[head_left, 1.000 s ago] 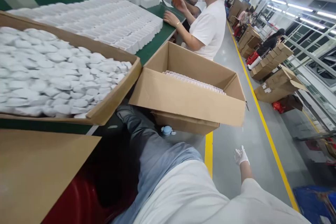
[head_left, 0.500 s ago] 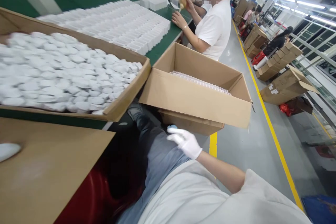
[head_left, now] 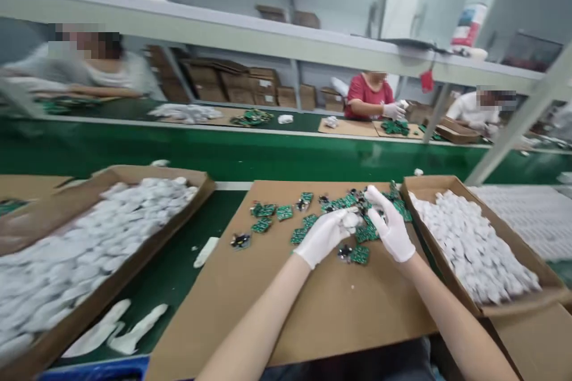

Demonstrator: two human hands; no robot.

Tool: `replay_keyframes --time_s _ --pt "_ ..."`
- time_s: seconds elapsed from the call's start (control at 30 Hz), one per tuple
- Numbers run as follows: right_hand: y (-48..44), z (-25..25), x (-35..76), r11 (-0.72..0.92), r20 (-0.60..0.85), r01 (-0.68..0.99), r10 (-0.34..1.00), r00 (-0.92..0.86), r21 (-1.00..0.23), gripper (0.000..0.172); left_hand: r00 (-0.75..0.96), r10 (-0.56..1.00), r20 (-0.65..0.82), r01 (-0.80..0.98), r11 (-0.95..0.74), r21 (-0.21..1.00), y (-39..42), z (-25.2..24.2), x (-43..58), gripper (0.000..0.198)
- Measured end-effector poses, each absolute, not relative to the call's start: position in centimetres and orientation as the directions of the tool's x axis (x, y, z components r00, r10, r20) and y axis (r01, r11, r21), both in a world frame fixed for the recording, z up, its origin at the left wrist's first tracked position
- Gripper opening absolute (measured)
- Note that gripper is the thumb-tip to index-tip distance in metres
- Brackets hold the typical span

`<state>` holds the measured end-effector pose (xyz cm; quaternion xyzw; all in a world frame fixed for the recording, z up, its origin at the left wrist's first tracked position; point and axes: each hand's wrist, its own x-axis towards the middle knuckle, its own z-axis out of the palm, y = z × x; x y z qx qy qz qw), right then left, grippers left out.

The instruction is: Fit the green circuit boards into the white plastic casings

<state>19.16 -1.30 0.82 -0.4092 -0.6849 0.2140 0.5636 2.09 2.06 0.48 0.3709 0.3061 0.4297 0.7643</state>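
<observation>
My left hand (head_left: 324,234), in a white glove, is closed around a small white plastic piece (head_left: 353,221), partly hidden by the fingers. Just to its right is my right hand (head_left: 393,229), also gloved, with thumb and fingers apart and nothing visible between them. Both hands are above a brown cardboard sheet (head_left: 268,286). Around and beyond them lie several green circuit boards (head_left: 360,255), some with dark parts. A single board (head_left: 261,225) sits left of the left hand.
An open carton (head_left: 482,250) of white rounded pieces stands at the right, another carton (head_left: 102,244) at the left. Loose gloves (head_left: 138,328) lie on the green bench. White trays (head_left: 527,214) extend at far right. Several people work across the belt (head_left: 268,152), beneath a shelf rail (head_left: 250,30).
The view has swung left from the aisle and the floor carton to the bench. One gloved hand showed over the lap before; both hands are now together above the circuit boards.
</observation>
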Motion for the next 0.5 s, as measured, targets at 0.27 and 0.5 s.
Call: replay_keyframes --time_s 0.27,0.5 --pt "-2.1 -2.0 18.6 0.446 0.454 -0.163 0.891 -0.014 -0.88 0.054 0.538 0.843 0.03 -0.51 0.297 0.807 1.9 0.4 1.7 0.038" --pt "-1.2 -1.1 18.9 0.433 0.456 -0.21 0.887 -0.076 -0.877 0.053 0.508 0.861 -0.028 -0.495 0.318 0.809 2.3 0.2 1.6 0.039"
